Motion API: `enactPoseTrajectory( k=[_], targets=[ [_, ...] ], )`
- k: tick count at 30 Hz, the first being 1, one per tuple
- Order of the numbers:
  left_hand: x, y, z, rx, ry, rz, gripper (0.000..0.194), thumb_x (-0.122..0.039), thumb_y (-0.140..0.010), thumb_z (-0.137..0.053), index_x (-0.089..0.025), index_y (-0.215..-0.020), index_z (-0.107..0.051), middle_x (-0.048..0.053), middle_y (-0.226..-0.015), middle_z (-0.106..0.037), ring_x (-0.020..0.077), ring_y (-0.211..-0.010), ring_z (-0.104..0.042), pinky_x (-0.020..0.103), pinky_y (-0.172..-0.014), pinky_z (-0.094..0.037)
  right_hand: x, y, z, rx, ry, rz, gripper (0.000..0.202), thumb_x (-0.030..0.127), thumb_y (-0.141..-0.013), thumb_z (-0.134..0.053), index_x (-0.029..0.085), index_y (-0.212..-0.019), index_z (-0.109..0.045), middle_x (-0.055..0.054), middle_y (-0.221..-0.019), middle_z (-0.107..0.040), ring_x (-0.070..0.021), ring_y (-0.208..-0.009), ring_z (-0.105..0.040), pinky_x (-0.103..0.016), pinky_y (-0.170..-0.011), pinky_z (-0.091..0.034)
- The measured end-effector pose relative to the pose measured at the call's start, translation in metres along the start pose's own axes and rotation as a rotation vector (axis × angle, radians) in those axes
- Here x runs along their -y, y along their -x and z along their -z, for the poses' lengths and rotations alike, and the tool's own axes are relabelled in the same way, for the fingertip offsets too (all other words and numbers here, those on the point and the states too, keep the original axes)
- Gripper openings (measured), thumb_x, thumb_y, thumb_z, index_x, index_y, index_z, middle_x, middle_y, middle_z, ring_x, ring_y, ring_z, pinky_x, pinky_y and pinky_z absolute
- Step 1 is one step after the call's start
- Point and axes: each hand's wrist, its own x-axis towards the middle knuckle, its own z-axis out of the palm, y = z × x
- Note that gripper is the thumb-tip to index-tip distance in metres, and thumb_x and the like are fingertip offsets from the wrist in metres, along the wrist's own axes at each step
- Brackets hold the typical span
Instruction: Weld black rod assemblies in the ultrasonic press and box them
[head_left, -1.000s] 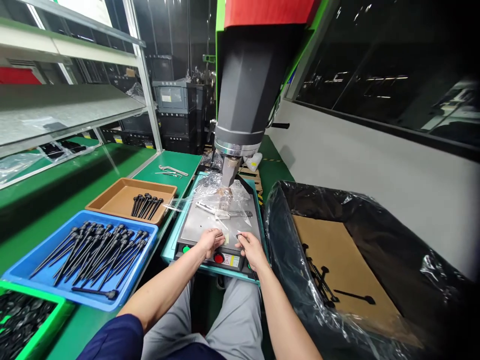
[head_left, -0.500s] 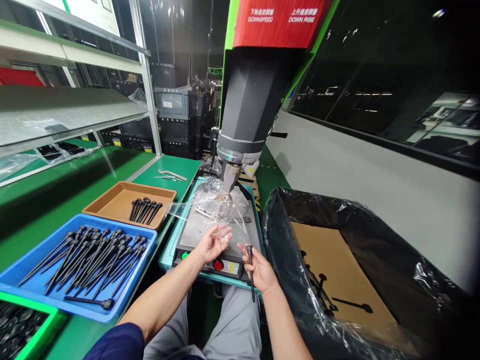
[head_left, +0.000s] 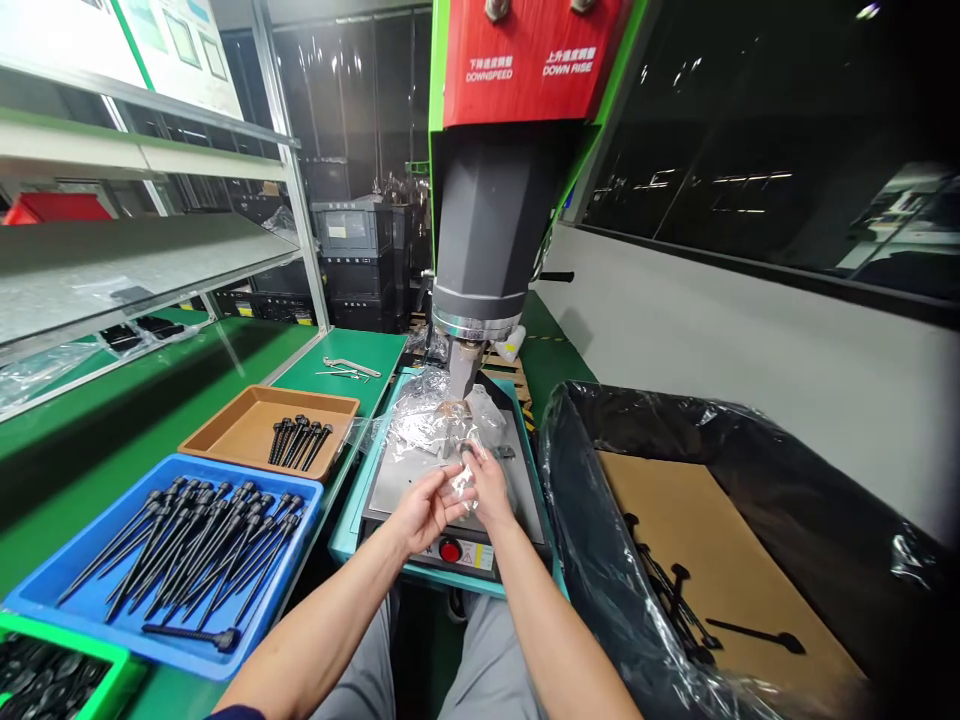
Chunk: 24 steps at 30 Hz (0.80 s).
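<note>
My right hand [head_left: 490,488] is closed around a black ribbed rod, its dark head [head_left: 466,451] showing by my fingertips. The rest of that rod is hidden. Beside it my left hand [head_left: 426,512] is palm up with fingers apart, touching clear plastic film [head_left: 462,486]. Both hands are over the grey base plate [head_left: 390,485] of a press, whose tapered metal tip [head_left: 463,370] comes down just beyond them. Crumpled film [head_left: 424,410] covers the fixture under the tip.
On the left, a blue tray [head_left: 37,585] and a brown tray [head_left: 225,425] hold several black rods. A green bin [head_left: 112,680] has black parts. Tools [head_left: 352,368] lie behind. Right stands a film-lined box [head_left: 574,520] with rods on cardboard. A red button [head_left: 450,550] faces me.
My right hand has moved forward and up with the rod, from the plate's front edge to the film. My left hand has turned slightly and come close to it. The view has tilted up.
</note>
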Motion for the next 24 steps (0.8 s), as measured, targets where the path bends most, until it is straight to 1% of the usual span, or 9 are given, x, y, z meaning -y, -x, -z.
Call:
enactPoseTrajectory(
  k=[3,6,10,12,14,17,19,21,24],
  targets=[
    [-0.003,0.002,-0.003,-0.002,0.0,0.005,0.032,-0.025,-0.091,-0.057,-0.007,-0.117,-0.061,0.019,-0.112,-0.069,0.0254,-0.09,-0.071,0.032,-0.076,-0.057,0.004,-0.026,-0.002,-0.054,0.174,0.197,0.041,0.043,-0.074,-0.067,0.019,-0.107,-0.067,-0.009,-0.11,-0.068,-0.0262,-0.104,-0.06,-0.041,-0.096,-0.043],
    [-0.004,0.002,-0.005,0.014,0.011,0.002,0.033,-0.026,-0.09,-0.058,-0.009,-0.118,-0.06,0.018,-0.113,-0.068,0.025,-0.09,-0.071,0.031,-0.074,-0.057,0.004,-0.041,-0.004,-0.108,0.29,0.265,0.045,0.047,-0.075,-0.063,0.017,-0.109,-0.067,-0.011,-0.108,-0.067,-0.0269,-0.1,-0.061,-0.043,-0.093,-0.045],
    [-0.001,-0.001,-0.005,0.048,0.017,-0.001,0.038,-0.029,-0.089,-0.061,-0.009,-0.121,-0.06,0.019,-0.118,-0.066,0.0253,-0.09,-0.071,0.032,-0.077,-0.057,0.005,-0.054,-0.009,-0.183,0.349,0.361,0.046,0.05,-0.075,-0.061,0.017,-0.107,-0.068,-0.013,-0.12,-0.062,-0.0281,-0.112,-0.056,-0.042,-0.096,-0.044],
    [0.0,-0.003,-0.003,0.051,0.016,0.002,0.04,-0.029,-0.088,-0.063,-0.008,-0.121,-0.06,0.02,-0.118,-0.066,0.0258,-0.09,-0.071,0.033,-0.078,-0.057,0.006,-0.059,-0.012,-0.183,0.354,0.373,0.046,0.05,-0.076,-0.061,0.016,-0.107,-0.068,-0.014,-0.121,-0.062,-0.0282,-0.114,-0.055,-0.043,-0.1,-0.041],
    [0.001,-0.005,-0.002,0.04,0.009,0.004,0.04,-0.03,-0.087,-0.064,-0.009,-0.121,-0.061,0.02,-0.118,-0.066,0.0261,-0.09,-0.071,0.034,-0.079,-0.057,0.008,-0.064,-0.016,-0.15,0.354,0.375,0.045,0.049,-0.077,-0.059,0.017,-0.107,-0.068,-0.013,-0.119,-0.063,-0.0278,-0.113,-0.056,-0.043,-0.102,-0.039],
    [0.0,-0.007,0.0,0.04,0.009,0.005,0.037,-0.03,-0.087,-0.063,-0.01,-0.119,-0.062,0.019,-0.12,-0.066,0.0251,-0.09,-0.071,0.033,-0.079,-0.057,0.012,-0.07,-0.021,-0.088,0.333,0.373,0.043,0.049,-0.079,-0.058,0.019,-0.108,-0.067,-0.011,-0.119,-0.064,-0.027,-0.113,-0.056,-0.043,-0.103,-0.039],
    [-0.001,-0.008,0.0,0.051,0.019,0.004,0.036,-0.03,-0.088,-0.062,-0.01,-0.118,-0.063,0.018,-0.122,-0.065,0.024,-0.089,-0.071,0.032,-0.079,-0.057,0.014,-0.074,-0.025,-0.07,0.314,0.35,0.041,0.049,-0.078,-0.06,0.02,-0.107,-0.067,-0.01,-0.119,-0.065,-0.0269,-0.113,-0.057,-0.042,-0.103,-0.039],
    [-0.001,-0.01,0.002,0.053,0.024,0.005,0.035,-0.029,-0.088,-0.062,-0.01,-0.118,-0.063,0.018,-0.123,-0.065,0.0233,-0.089,-0.071,0.032,-0.078,-0.057,0.015,-0.078,-0.029,-0.055,0.291,0.317,0.041,0.048,-0.076,-0.064,0.02,-0.106,-0.067,-0.01,-0.117,-0.066,-0.0272,-0.11,-0.058,-0.041,-0.101,-0.04],
    [-0.001,-0.012,0.004,0.031,0.025,0.007,0.035,-0.029,-0.088,-0.061,-0.01,-0.117,-0.063,0.018,-0.12,-0.066,0.023,-0.087,-0.071,0.032,-0.076,-0.057,0.013,-0.086,-0.032,-0.037,0.223,0.227,0.046,0.048,-0.072,-0.068,0.018,-0.107,-0.066,-0.01,-0.108,-0.069,-0.0274,-0.1,-0.062,-0.041,-0.092,-0.046]
  ],
)
